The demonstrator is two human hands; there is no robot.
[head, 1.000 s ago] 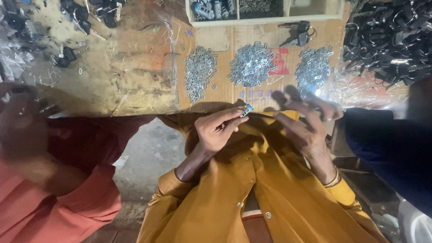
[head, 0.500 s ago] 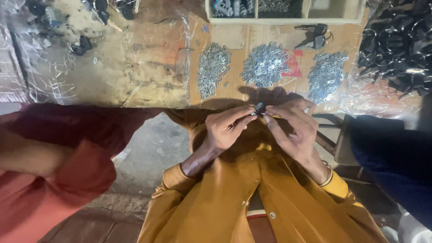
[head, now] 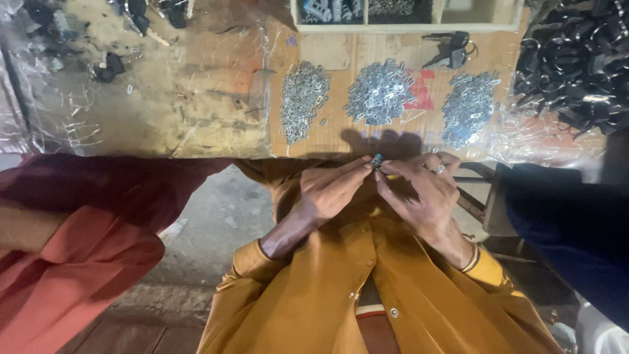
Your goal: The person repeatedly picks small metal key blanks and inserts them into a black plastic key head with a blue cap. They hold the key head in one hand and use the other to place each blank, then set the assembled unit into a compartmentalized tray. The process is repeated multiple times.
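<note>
Your left hand (head: 331, 190) and right hand (head: 422, 193) both pinch the small metal piece (head: 377, 160) at frame centre — light, rigid, slippery, so grip its sides.

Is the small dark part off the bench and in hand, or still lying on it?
In hand. The small dark part is pinched between fingertips of the left hand and right hand, just short of the bench edge.

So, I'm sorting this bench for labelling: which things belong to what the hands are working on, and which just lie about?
In hand:
- small dark part, pinched between left hand and right hand
- three piles of small metal pieces, likely the supply

Lying about:
- keys
- black rings heap
- wooden tray
</note>
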